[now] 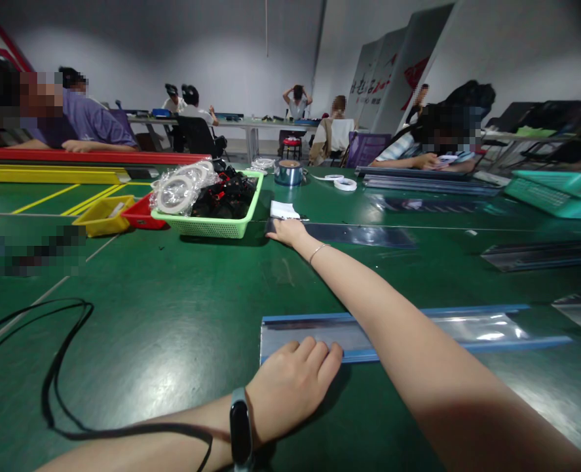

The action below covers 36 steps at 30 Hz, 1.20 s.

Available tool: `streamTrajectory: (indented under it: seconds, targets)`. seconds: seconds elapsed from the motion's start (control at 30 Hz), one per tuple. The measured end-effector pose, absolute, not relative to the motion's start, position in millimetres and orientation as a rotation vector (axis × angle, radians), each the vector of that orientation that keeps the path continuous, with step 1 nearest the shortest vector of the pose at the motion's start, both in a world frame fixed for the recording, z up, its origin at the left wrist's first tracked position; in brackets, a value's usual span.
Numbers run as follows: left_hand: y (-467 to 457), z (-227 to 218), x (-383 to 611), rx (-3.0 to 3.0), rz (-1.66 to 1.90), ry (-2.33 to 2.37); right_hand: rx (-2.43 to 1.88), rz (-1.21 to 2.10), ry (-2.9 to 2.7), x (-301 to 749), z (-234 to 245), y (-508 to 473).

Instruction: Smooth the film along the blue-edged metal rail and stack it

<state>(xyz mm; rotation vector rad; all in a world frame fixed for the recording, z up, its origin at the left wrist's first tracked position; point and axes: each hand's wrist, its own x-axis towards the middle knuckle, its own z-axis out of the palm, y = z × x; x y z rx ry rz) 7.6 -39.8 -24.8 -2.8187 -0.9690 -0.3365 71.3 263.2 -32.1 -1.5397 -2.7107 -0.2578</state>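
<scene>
Pressing an open left hand (290, 383) on a clear sleeve (467, 328) well short of the basket (216, 226), open right hand (287, 231) flat on a strip (363, 235) beside it; the film is likely light, floppy and slick, best pinched at an edge.

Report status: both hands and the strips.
Left hand flat on left end of near clear strip. Right hand stretched out, touching end of far dark strip. Green basket and white paper close beside right hand.

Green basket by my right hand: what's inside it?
Bagged white tape rolls lie on top at the left of the green basket, over a heap of black and red parts. Whatever sits beneath them, and the basket floor, is covered.
</scene>
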Motion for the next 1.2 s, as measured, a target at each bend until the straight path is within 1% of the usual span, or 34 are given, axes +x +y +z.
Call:
streamTrajectory:
  seconds: [0.27,0.37,0.53,0.77,0.9,1.03,1.13,1.2]
  targets:
    - [-40.1,-25.9,7.3,-2.817,-0.357,-0.984,-1.532,-0.443,-2.755,79.6,-33.8,255.5]
    - [-40.2,-26.3,7.3,-2.798,-0.364,-0.995,-1.538,-0.456,-2.784,81.2,-31.6,257.3]
    - [-40.5,-25.7,7.6,-2.795,-0.343,-0.995,-1.563,-0.343,-2.766,80.8,-27.7,255.5]
    - [-42.0,-25.4,7.8,-2.798,-0.354,-0.995,-1.693,-0.127,-2.536,74.8,-30.3,238.9]
    - [-44.1,-25.3,7.7,-2.787,-0.363,-1.012,-1.734,-0.065,-2.366,83.0,-16.1,225.6]
    - [-47.4,-23.5,7.2,-2.785,-0.375,-1.021,-1.628,-0.091,-2.265,103.5,11.8,193.1]
    - [-49.5,-22.0,7.0,-2.782,-0.383,-1.023,-1.477,-0.094,-2.286,129.2,29.3,141.8]
    - [-50.4,-21.5,7.3,-2.78,-0.378,-1.032,-1.233,-0.072,-2.327,150.8,35.0,96.1]
